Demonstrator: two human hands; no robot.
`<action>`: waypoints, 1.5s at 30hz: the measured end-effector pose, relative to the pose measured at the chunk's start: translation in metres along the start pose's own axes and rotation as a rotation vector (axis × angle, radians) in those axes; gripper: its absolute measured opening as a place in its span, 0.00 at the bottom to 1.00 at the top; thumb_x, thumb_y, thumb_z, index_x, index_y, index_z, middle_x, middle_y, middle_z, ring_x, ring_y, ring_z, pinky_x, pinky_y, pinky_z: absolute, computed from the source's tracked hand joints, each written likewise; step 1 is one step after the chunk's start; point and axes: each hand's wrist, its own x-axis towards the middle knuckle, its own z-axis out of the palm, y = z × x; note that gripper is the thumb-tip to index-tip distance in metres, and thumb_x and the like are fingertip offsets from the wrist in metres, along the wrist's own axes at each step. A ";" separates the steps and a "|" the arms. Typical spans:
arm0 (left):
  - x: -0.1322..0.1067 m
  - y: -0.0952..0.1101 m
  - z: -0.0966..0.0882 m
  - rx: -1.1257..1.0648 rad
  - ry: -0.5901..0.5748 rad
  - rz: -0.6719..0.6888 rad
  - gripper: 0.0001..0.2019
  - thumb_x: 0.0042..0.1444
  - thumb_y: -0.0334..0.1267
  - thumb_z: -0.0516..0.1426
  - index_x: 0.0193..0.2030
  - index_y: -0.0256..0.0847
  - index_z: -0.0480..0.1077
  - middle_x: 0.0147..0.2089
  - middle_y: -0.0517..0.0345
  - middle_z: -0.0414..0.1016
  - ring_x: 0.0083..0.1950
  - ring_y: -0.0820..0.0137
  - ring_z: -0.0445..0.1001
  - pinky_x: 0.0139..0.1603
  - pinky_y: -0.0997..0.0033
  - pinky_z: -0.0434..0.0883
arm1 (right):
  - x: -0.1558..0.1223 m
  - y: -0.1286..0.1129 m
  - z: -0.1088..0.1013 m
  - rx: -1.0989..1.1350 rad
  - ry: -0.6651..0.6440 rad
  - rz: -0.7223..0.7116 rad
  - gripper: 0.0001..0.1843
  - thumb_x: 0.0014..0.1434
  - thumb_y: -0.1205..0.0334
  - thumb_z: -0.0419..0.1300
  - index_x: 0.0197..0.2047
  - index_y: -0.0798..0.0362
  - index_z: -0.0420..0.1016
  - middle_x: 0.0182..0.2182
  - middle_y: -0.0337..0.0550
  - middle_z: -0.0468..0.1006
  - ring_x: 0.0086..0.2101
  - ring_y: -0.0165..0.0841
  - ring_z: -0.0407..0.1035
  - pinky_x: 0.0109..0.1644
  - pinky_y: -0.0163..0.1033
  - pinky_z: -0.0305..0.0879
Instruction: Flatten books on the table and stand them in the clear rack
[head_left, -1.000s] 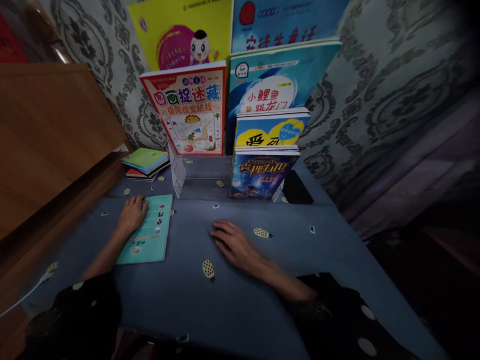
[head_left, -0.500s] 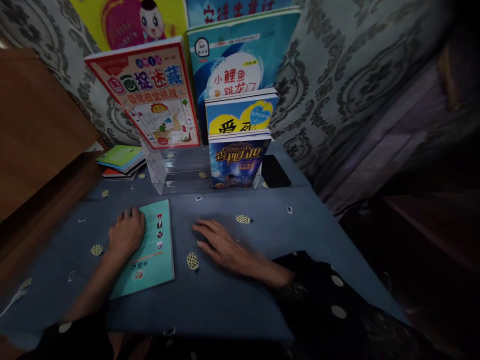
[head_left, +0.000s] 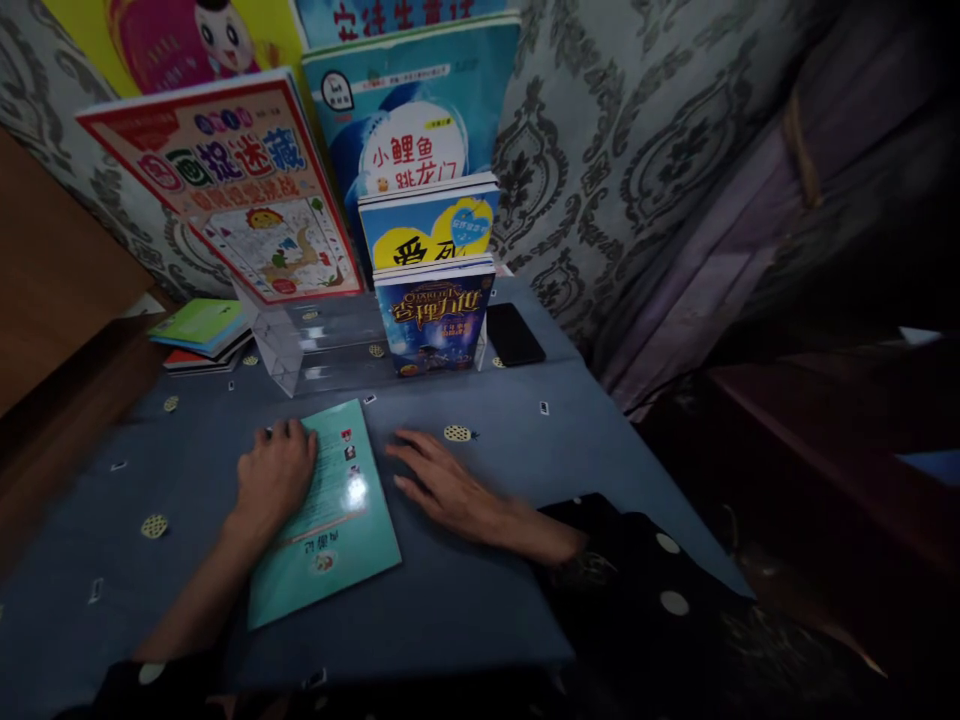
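A thin teal booklet (head_left: 337, 520) lies flat on the blue patterned tablecloth (head_left: 487, 600), its back cover up. My left hand (head_left: 274, 478) rests flat on the booklet's left part, fingers together and stretched forward. My right hand (head_left: 442, 485) lies palm down on the cloth just right of the booklet, fingers spread, holding nothing. Both forearms come out of dark dotted sleeves.
A clear plastic stand (head_left: 300, 340) holds upright children's books: a red puzzle book (head_left: 232, 190), a dark blue one (head_left: 433, 315) and a yellow-and-blue one (head_left: 427, 225). A black phone (head_left: 514, 334) lies beside it. A small book stack (head_left: 201, 335) sits far left. Patterned curtain behind.
The view has swung to the right and everything has shifted left in the picture. The booklet has turned slightly clockwise under my left hand. My right hand stays flat beside it.
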 end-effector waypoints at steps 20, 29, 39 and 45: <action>0.029 0.119 -0.040 -0.215 0.055 0.371 0.17 0.69 0.42 0.49 0.52 0.34 0.73 0.50 0.34 0.73 0.55 0.46 0.70 0.41 0.56 0.75 | -0.036 0.067 -0.040 -0.112 0.264 0.162 0.20 0.68 0.62 0.54 0.61 0.50 0.71 0.63 0.54 0.68 0.62 0.46 0.65 0.64 0.55 0.68; 0.016 0.089 -0.003 -0.277 0.172 0.456 0.22 0.70 0.41 0.46 0.67 0.38 0.64 0.69 0.43 0.66 0.69 0.51 0.63 0.64 0.49 0.68 | -0.039 0.069 -0.042 -0.077 0.286 0.167 0.19 0.68 0.63 0.53 0.60 0.53 0.73 0.63 0.56 0.68 0.62 0.46 0.66 0.62 0.54 0.69; 0.033 0.112 0.008 -0.558 0.181 0.693 0.25 0.72 0.46 0.43 0.71 0.38 0.60 0.74 0.47 0.59 0.75 0.59 0.57 0.75 0.50 0.56 | -0.039 0.067 -0.041 -0.095 0.282 0.171 0.20 0.68 0.63 0.53 0.61 0.53 0.72 0.64 0.56 0.68 0.62 0.46 0.66 0.63 0.56 0.68; 0.047 0.135 0.001 -0.610 0.173 0.845 0.25 0.73 0.45 0.42 0.72 0.37 0.58 0.75 0.49 0.58 0.76 0.62 0.55 0.75 0.53 0.56 | -0.038 0.067 -0.040 -0.101 0.305 0.158 0.20 0.66 0.65 0.54 0.60 0.55 0.73 0.62 0.57 0.70 0.60 0.47 0.67 0.63 0.58 0.68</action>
